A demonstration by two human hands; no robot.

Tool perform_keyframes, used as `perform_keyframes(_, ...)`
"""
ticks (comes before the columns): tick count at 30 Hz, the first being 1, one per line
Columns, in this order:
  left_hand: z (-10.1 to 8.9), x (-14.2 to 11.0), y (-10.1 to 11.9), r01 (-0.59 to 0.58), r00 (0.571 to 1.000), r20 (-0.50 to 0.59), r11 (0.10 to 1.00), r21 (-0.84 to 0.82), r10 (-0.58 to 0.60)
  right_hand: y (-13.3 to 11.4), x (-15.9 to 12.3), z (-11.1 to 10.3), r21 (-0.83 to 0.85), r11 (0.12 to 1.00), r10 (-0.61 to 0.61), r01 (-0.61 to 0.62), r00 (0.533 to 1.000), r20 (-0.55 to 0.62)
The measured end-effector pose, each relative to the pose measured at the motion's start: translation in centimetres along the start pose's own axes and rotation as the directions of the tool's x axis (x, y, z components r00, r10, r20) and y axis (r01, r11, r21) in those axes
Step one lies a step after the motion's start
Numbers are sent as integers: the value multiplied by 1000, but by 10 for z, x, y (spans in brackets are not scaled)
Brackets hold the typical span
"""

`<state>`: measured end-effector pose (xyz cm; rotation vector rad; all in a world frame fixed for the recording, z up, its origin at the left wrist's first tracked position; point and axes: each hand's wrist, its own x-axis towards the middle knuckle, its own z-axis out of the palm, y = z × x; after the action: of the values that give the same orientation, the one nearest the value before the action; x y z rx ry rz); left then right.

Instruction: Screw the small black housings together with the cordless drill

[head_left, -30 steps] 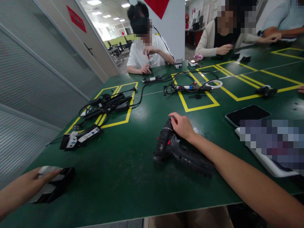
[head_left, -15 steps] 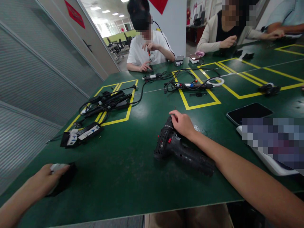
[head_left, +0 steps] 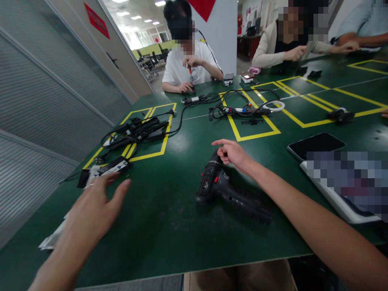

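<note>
My left hand is over the table with thumb and fingers apart, holding nothing that I can see. Partly under its wrist lies a pale, silvery flat item, mostly hidden. Just beyond the fingers are black pieces with white labels. A black cordless drill lies on its side in front of me, chuck pointing away. At the chuck is my right hand, its index finger stretched out to the left and the other fingers curled against the chuck's tip.
Bundled black cables and adapters lie within yellow tape at left. Further back are corded tools. A phone and a white-edged device are at right. Across the table a person handles a small tool; others sit at far right.
My left hand has let go of the black-and-silver item and moved right and forward, opening. My right index finger has straightened out from the chuck. The drill stays put.
</note>
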<state>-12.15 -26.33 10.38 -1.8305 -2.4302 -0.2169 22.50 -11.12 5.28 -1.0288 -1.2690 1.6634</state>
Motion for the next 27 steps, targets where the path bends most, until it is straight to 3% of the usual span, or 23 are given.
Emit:
perform_keyframes(3,-4,-2,92,-237,971,-32,958,-160,235,-5,-9,9,162,982,75,-95,989,125)
perform_keyframes(5,1,-1,139,-427,902,-66,860,-280,426,-3,-11,12,220,972,49,-86,984,169)
perform_keyframes(8,15,7,188,-599,788,-136,695,-397,601,3,-12,13,292,956,-15,-35,986,167)
perform_keyframes(10,27,13,208,-646,741,-165,625,-439,650,6,-11,14,296,955,-14,-25,991,132)
perform_keyframes(13,42,20,220,-648,736,-186,597,-473,651,5,-12,15,258,965,21,-43,996,88)
perform_keyframes(16,47,22,218,-629,751,-192,594,-502,632,2,-14,17,264,961,54,-81,993,108)
perform_keyframes(23,37,19,208,-600,756,-138,594,-536,639,3,-18,21,368,918,71,-147,975,211)
perform_keyframes(27,31,18,204,-576,791,-137,649,-498,596,1,-20,24,388,910,65,-147,974,217)
